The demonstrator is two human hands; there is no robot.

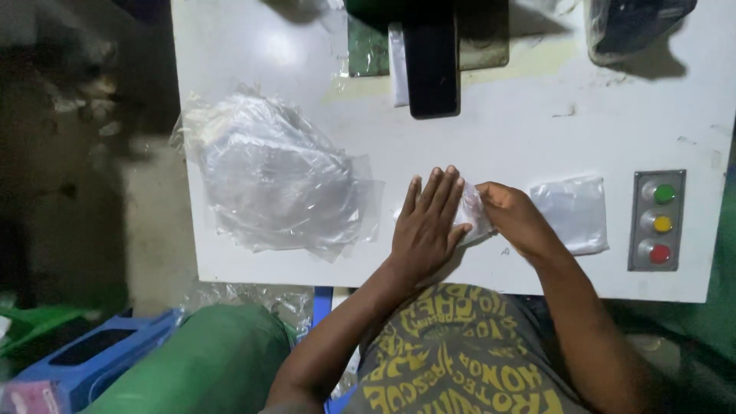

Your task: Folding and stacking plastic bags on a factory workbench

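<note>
My left hand lies flat, fingers spread, on a small clear plastic packet near the front edge of the white table. My right hand pinches the packet's right end. A flat filled clear bag lies just right of my right hand. A loose pile of clear plastic bags sits to the left of my left hand.
A grey panel with green, yellow and red buttons is set at the table's right. A black machine arm hangs over the far middle. A dark wrapped object is at the far right. Blue crate and green sack stand lower left.
</note>
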